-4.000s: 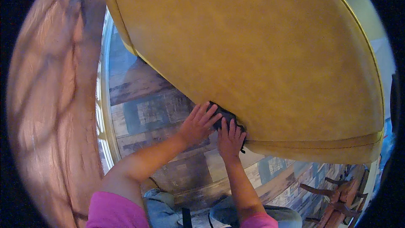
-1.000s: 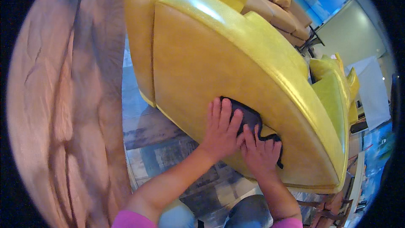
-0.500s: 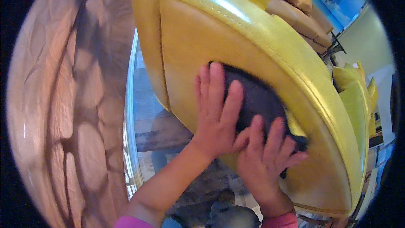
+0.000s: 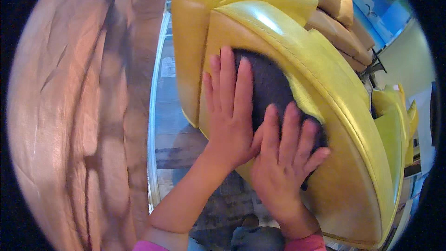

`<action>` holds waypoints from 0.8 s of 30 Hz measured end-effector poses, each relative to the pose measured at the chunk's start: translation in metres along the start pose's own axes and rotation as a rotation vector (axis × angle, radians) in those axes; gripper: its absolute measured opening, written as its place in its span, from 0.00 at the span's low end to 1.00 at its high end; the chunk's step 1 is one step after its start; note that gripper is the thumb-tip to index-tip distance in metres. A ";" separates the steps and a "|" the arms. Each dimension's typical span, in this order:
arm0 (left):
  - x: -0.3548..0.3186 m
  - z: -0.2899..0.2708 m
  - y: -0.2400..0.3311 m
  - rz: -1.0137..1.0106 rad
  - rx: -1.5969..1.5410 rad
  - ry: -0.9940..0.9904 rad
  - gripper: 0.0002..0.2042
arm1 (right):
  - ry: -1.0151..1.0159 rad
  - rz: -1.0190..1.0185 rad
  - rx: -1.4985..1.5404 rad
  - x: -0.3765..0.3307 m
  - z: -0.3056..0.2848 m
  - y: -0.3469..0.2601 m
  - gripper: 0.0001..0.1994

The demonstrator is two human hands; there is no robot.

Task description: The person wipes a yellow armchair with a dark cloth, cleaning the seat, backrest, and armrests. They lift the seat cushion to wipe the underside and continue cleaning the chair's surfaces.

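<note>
A dark cloth point(image 4: 269, 74) lies flat against the side panel of a yellow upholstered seat point(image 4: 344, 190). On the cloth's left edge rests my left hand point(image 4: 227, 111), fingers stretched out and pointing up; some of them lie on the yellow surface. My right hand point(image 4: 283, 162) presses the cloth's lower part with its fingers spread. Both palms are flat, side by side, and neither grips the cloth. Part of the cloth is hidden beneath the hands. A brighter yellow patch shows along its right edge.
Brown wrinkled upholstery point(image 4: 60, 111) fills the left side. Between it and the seat run a pale metal-like edge point(image 4: 152, 158) and plank flooring point(image 4: 172, 130). Tan cushions point(image 4: 330, 23) are stacked at the back right, and another yellow upholstered piece point(image 4: 395, 121) stands at the right.
Both hands and the cloth have slid up and left across the yellow panel. The view has shifted, so the seat appears farther right and lower.
</note>
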State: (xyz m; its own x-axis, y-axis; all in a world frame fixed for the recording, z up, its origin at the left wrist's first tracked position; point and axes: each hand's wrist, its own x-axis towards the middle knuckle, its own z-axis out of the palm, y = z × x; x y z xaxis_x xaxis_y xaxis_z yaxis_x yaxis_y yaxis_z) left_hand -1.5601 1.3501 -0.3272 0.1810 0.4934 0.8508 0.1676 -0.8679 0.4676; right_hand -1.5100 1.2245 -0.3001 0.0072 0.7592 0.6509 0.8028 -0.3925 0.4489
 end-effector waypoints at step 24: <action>-0.118 0.016 -0.079 -0.223 0.051 -0.143 0.38 | -0.308 0.027 0.286 -0.044 0.067 -0.068 0.27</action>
State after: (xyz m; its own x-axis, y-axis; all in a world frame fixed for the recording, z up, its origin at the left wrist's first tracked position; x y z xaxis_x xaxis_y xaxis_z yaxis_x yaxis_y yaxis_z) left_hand -1.5788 1.3611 -0.4685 0.2681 0.6786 0.6838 0.2671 -0.7344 0.6240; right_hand -1.5247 1.2530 -0.4001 0.1735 0.8874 0.4272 0.9327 -0.2874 0.2180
